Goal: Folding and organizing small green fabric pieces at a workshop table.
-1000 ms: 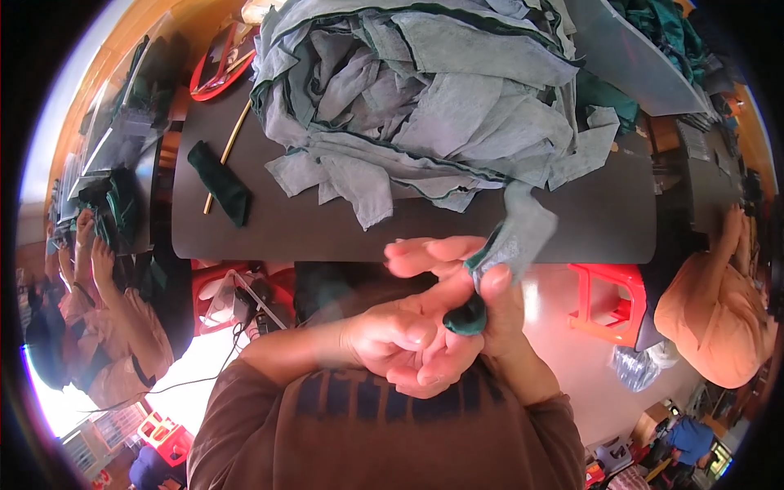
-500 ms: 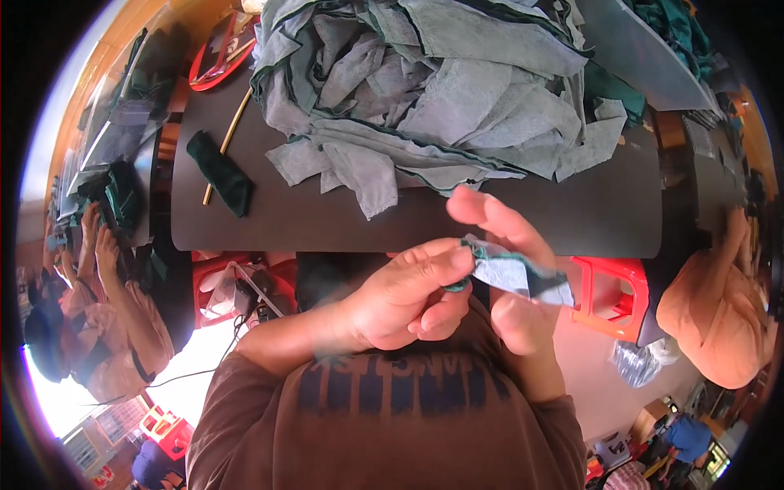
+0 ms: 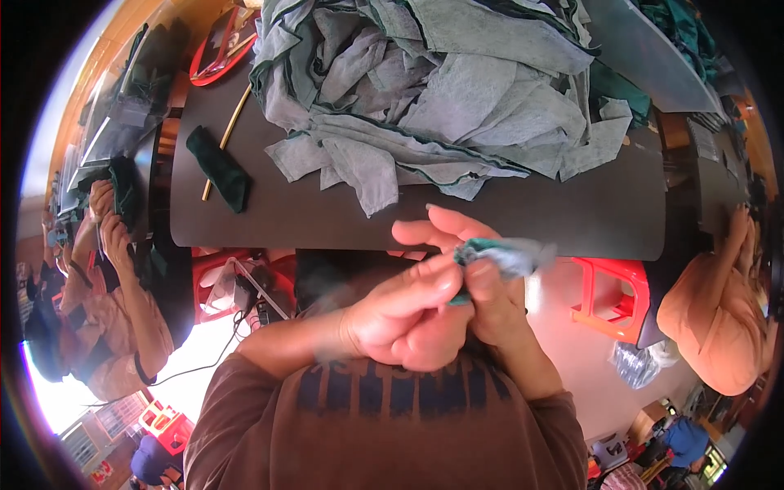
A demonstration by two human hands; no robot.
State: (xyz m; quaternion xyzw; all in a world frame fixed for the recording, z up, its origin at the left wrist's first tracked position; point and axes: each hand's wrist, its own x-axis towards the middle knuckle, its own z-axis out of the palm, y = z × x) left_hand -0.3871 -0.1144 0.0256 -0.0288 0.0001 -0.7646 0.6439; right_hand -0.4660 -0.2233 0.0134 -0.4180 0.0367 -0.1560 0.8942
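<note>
In front of my chest, at the near table edge, my left hand [image 3: 408, 314] pinches the end of a small fabric piece [image 3: 516, 257], grey on one face with green velvety edges. Its free end points right and is smeared by motion. The thumb of my right hand [image 3: 500, 314] presses on the same piece beside my left fingertips. Two right fingers reach out behind it, so part of that grip is hidden. Beyond my hands a large heap of grey cloth pieces with dark green undersides [image 3: 482, 90] lies on the dark table [image 3: 286, 220].
A dark green fabric tube [image 3: 219, 169] lies across a thin yellowish stick [image 3: 229, 135] at the table's left. Behind them sits a red-rimmed tray [image 3: 204, 80]. A red stool [image 3: 612, 298] stands at right. Co-workers sit at left [image 3: 106, 302] and right [image 3: 710, 318].
My right hand has moved left, and its thumb has come onto the fabric piece next to my left fingers. The piece's free end has swung slightly upward. My left hand still pinches it.
</note>
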